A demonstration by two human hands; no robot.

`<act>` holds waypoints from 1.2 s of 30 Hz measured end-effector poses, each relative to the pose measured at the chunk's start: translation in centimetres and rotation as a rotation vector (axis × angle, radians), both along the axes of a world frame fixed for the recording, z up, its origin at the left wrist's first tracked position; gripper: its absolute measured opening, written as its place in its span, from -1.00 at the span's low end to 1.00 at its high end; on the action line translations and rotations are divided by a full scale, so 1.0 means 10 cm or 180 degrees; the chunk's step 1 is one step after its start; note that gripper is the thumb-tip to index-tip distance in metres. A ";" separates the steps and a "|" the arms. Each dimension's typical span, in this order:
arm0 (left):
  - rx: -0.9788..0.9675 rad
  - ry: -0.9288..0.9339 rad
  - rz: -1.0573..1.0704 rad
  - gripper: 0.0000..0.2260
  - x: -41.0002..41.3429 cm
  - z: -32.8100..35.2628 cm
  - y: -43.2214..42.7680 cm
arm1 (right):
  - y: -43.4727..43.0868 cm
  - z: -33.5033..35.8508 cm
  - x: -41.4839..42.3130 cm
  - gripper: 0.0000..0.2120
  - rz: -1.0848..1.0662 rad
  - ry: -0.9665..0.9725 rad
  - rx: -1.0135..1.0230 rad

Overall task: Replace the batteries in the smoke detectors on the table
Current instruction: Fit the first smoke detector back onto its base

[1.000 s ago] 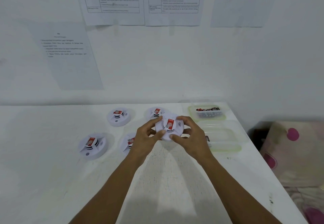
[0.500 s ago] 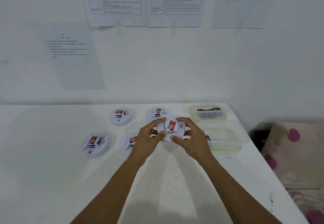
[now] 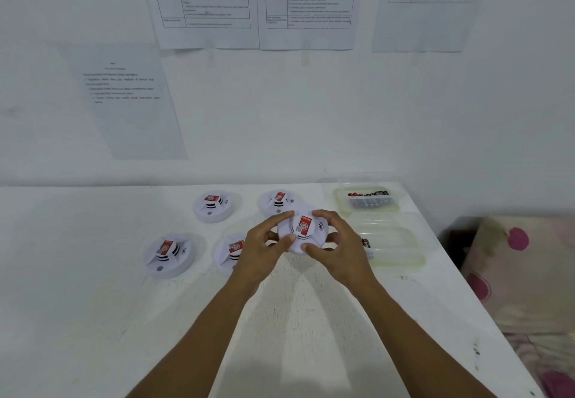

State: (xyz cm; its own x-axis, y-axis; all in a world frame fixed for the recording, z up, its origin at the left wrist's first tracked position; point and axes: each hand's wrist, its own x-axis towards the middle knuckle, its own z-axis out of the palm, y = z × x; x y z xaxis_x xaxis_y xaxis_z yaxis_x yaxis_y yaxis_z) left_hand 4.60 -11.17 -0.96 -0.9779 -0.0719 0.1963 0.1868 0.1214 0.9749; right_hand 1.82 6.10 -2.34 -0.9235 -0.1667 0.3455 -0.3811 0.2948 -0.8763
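Detector (image 3: pixel 303 233) sits gripped by both hands, left hand (image 3: pixel 259 246) and right hand (image 3: pixel 339 248) clasping its rim just above the table (image 3: pixel 93 304). Left of it, four more detectors lie closed; right of it, a box of batteries (image 3: pixel 368 200). Judging by this, nothing looks opened yet, so most work remains

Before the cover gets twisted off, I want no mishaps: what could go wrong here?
The held detector is gripped only at its rim by the left hand and right hand, so it could slip onto the detector below. The right wrist sits close to the near container, so a twist might knock it.
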 end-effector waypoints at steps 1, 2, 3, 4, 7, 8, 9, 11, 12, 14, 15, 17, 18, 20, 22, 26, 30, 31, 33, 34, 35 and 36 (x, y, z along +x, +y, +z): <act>-0.0004 0.0005 0.0001 -0.68 0.00 0.00 0.00 | 0.01 -0.01 0.00 -0.47 0.0006 0.0002 0.0003; -0.0011 0.0006 0.0005 -0.68 0.00 0.00 0.01 | 0.01 -0.01 0.00 -0.47 0.0011 -0.0004 0.0001; -0.0014 0.0000 0.0010 -0.68 0.01 -0.01 0.01 | 0.01 -0.01 0.01 -0.47 0.0014 -0.0012 0.0005; -0.0012 -0.0011 0.0015 -0.68 0.01 -0.01 0.01 | 0.01 0.00 0.02 -0.48 0.0020 -0.0016 0.0003; -0.0004 -0.0026 0.0000 -0.68 0.01 -0.03 0.00 | 0.03 0.04 0.03 -0.58 0.0063 -0.0211 -0.0169; 0.0016 -0.0023 -0.0023 -0.68 0.01 -0.04 -0.01 | 0.05 0.05 0.04 -0.63 0.0113 -0.0360 -0.0315; 0.0038 -0.0018 -0.0047 -0.68 0.02 -0.04 -0.02 | 0.06 0.07 0.04 -0.67 0.0183 -0.0486 -0.0440; 0.0051 -0.0035 -0.0072 -0.66 0.02 -0.06 -0.02 | 0.10 0.07 0.03 -0.69 0.0267 -0.0605 -0.0516; 0.0053 -0.0058 -0.0078 -0.66 0.02 -0.07 -0.03 | 0.11 0.07 0.03 -0.68 0.0283 -0.0631 -0.0505; 0.0051 -0.0095 -0.0077 -0.65 0.03 -0.10 -0.03 | 0.12 0.05 0.04 -0.69 0.0299 -0.0673 -0.0510; 0.0058 -0.0117 -0.0071 -0.65 0.03 -0.12 -0.03 | 0.12 0.04 0.04 -0.69 0.0302 -0.0695 -0.0526; 0.0126 -0.0162 -0.0040 -0.66 0.05 -0.16 0.00 | 0.12 0.00 0.07 -0.69 0.0296 -0.0727 -0.0538; 0.0155 -0.0169 -0.0006 -0.67 0.07 -0.20 0.01 | 0.12 -0.03 0.08 -0.69 0.0293 -0.0740 -0.0543; 0.0175 -0.0189 0.0050 -0.68 0.10 -0.28 0.03 | 0.11 -0.11 0.12 -0.69 0.0281 -0.0779 -0.0536; 0.0194 -0.0223 0.0040 -0.68 0.14 -0.36 0.03 | 0.11 -0.19 0.16 -0.70 0.0268 -0.0830 -0.0523; 0.0163 -0.0239 0.0018 -0.67 0.18 -0.43 0.05 | 0.12 -0.28 0.19 -0.69 0.0273 -0.0936 -0.0597; 0.0116 -0.0256 -0.0025 -0.67 0.17 -0.49 0.03 | 0.14 -0.31 0.20 -0.69 0.0279 -0.0939 -0.0616; 0.0124 -0.0267 -0.0054 -0.67 0.17 -0.52 0.02 | 0.14 -0.32 0.21 -0.69 0.0290 -0.0944 -0.0637; 0.0148 -0.0286 -0.0114 -0.66 0.19 -0.56 0.01 | 0.16 -0.33 0.23 -0.69 0.0317 -0.0934 -0.0680; 0.0161 -0.0287 -0.0135 -0.66 0.19 -0.57 0.00 | 0.17 -0.33 0.23 -0.69 0.0329 -0.0935 -0.0698; 0.0169 -0.0291 -0.0145 -0.66 0.20 -0.58 0.00 | 0.17 -0.34 0.24 -0.68 0.0338 -0.0949 -0.0712; 0.0171 -0.0301 -0.0149 -0.66 0.20 -0.58 -0.01 | 0.17 -0.34 0.24 -0.68 0.0343 -0.0962 -0.0722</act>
